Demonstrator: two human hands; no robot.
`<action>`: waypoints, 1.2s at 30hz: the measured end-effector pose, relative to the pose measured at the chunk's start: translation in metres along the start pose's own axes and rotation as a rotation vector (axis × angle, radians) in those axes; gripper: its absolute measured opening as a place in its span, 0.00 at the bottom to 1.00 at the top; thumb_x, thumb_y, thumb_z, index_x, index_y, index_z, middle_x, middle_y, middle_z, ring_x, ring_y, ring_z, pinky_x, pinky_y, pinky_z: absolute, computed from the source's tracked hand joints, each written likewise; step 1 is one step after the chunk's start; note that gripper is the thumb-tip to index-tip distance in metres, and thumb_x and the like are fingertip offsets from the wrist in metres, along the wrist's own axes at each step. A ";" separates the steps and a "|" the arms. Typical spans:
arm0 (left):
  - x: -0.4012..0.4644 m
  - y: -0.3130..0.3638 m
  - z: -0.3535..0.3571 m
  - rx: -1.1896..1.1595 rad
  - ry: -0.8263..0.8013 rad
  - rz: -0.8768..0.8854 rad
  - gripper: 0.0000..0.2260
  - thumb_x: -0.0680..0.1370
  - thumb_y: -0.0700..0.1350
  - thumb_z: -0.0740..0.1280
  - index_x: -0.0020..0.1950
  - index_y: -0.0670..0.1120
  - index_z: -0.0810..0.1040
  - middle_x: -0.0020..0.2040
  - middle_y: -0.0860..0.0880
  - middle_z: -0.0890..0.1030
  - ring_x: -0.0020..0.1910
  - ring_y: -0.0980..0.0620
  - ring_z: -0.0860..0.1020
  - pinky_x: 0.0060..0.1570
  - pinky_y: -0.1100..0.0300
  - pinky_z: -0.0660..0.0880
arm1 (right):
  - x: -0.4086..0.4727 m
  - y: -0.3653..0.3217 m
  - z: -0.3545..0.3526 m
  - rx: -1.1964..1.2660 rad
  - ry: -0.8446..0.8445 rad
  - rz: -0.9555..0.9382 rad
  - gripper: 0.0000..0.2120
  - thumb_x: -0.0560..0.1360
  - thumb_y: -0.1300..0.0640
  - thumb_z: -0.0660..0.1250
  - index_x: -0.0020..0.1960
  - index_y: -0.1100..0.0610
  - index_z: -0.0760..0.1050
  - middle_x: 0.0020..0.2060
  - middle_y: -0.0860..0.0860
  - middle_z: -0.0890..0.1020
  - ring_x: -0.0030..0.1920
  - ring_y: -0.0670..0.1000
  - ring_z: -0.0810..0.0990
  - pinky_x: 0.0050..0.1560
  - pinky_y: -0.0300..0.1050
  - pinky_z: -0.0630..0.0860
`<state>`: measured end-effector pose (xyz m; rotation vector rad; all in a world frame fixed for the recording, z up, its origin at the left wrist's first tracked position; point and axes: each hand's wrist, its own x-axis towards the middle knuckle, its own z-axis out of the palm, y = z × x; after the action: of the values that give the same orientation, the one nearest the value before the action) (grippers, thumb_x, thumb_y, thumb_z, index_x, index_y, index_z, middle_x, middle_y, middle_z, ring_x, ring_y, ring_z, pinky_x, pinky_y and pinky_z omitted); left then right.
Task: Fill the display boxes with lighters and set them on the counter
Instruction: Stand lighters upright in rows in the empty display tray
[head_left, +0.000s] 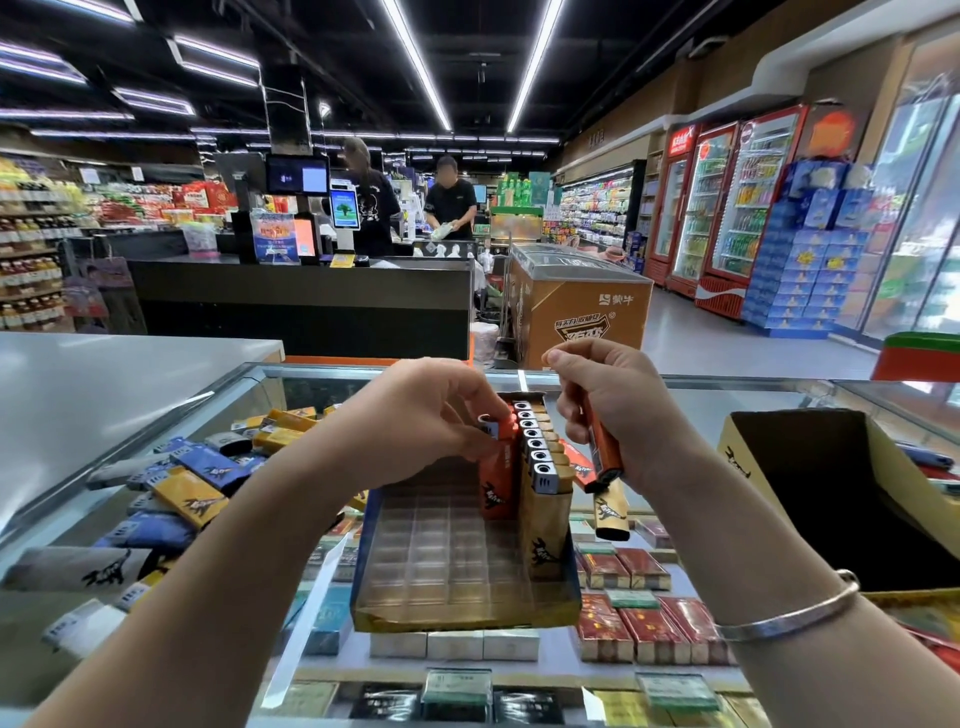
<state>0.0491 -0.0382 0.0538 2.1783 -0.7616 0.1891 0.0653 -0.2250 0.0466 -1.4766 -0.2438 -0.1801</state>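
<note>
A display box with a clear slotted tray stands on the glass counter. Its right side holds a full row of gold lighters, and an orange row stands beside it. My left hand pinches the top of an orange lighter standing in that row. My right hand holds a small bunch of lighters pointing down, just right of the box; an orange one and a gold one show. Loose blue, yellow and grey lighters lie piled on the counter at the left.
An empty open display box stands at the right. Cigarette packs fill the case under the glass. Behind are a checkout desk with two people, a chest freezer and drink fridges.
</note>
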 end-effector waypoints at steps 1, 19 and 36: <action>0.000 0.001 0.001 0.008 0.000 0.013 0.13 0.68 0.38 0.75 0.41 0.56 0.80 0.40 0.53 0.81 0.36 0.58 0.81 0.38 0.66 0.78 | 0.000 0.000 0.000 0.002 0.000 0.003 0.04 0.77 0.63 0.63 0.44 0.60 0.74 0.22 0.49 0.71 0.22 0.46 0.69 0.19 0.36 0.67; -0.001 0.003 0.003 0.319 -0.046 0.051 0.14 0.71 0.63 0.61 0.48 0.59 0.81 0.41 0.61 0.79 0.42 0.64 0.76 0.43 0.58 0.77 | 0.002 -0.008 -0.002 0.309 0.095 0.128 0.06 0.73 0.60 0.57 0.45 0.60 0.71 0.28 0.51 0.69 0.27 0.48 0.67 0.24 0.39 0.65; 0.000 0.011 0.012 -0.150 0.223 0.066 0.08 0.72 0.42 0.70 0.48 0.53 0.79 0.39 0.57 0.82 0.33 0.59 0.80 0.33 0.69 0.74 | -0.017 -0.019 0.027 0.218 -0.187 -0.170 0.04 0.71 0.56 0.57 0.44 0.55 0.67 0.39 0.51 0.70 0.42 0.48 0.70 0.48 0.44 0.70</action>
<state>0.0413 -0.0527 0.0532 1.9529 -0.6978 0.3894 0.0422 -0.2007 0.0624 -1.2559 -0.5249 -0.1469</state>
